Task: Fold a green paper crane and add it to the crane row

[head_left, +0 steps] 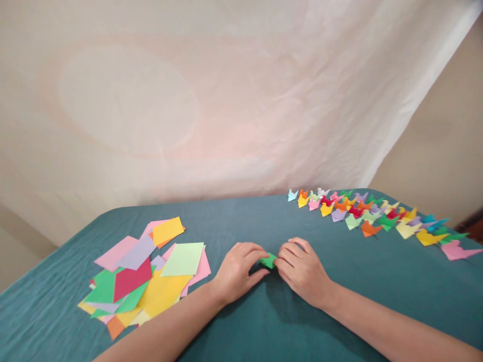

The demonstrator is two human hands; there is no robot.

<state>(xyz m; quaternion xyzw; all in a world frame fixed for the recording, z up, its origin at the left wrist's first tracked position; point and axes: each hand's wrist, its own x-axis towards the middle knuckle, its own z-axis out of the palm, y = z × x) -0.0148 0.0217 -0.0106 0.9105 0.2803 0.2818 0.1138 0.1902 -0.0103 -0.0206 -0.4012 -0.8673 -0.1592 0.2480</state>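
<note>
A small folded piece of green paper (268, 260) is held between my two hands, just above the cloth. On its left side, the thumb and fingers of my left hand (239, 266) close around it. My right hand (302, 269) grips its right end with the fingers bent together. Most of the paper's right edge is hidden behind the right fingertips, so its exact folded shape is hard to make out.
Loose coloured paper squares (166, 291) lie in an overlapping pile on the left. Several rows of folded paper birds (372, 229) stand at the back right. A dark green cloth (241, 216) covers the table, and a pale sheet (241, 100) hangs behind it.
</note>
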